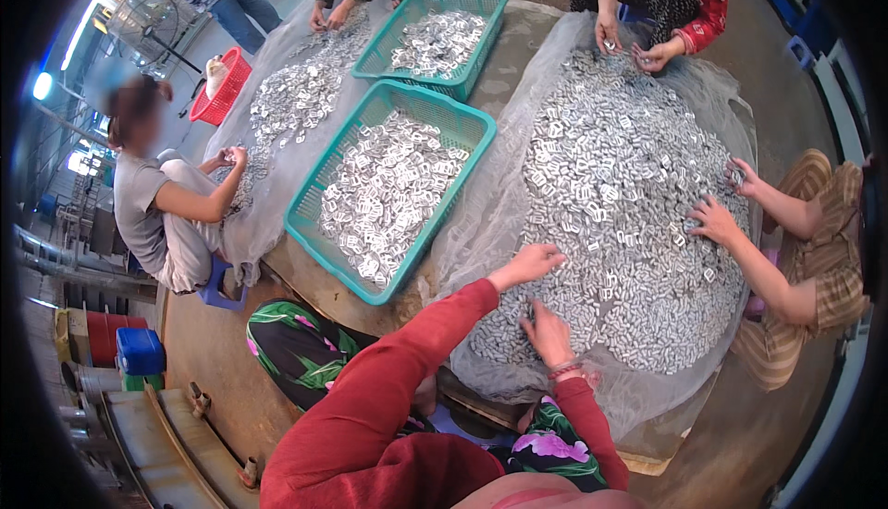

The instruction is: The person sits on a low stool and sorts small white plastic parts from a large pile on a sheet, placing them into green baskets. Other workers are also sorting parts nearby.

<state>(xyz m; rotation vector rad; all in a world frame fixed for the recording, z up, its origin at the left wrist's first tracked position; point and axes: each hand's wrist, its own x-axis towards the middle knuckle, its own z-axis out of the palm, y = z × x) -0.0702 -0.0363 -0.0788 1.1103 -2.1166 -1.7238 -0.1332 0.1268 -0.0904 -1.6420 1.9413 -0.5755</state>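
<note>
A broad heap of small silver metal pieces (pixel 629 204), many shaped like strap buckles, lies before me on a translucent plastic sheet (pixel 481 204). My left hand (pixel 527 266) reaches over the heap's near left part, its fingers drawn together; whatever may be between them is too small to make out. Nearer to me, my right hand (pixel 550 335), with a bracelet at the wrist, rests low at the pile's front edge. Its thumb and fingers are apart, and I see nothing held in them.
Left of the heap stand a near green basket (pixel 388 298) and a far green basket (pixel 495 23), both holding buckles. Co-workers' hands (pixel 717 222) work at the heap's right and far sides. Another person (pixel 176 194) sits left by a second pile (pixel 296 102), near a red basket (pixel 222 88).
</note>
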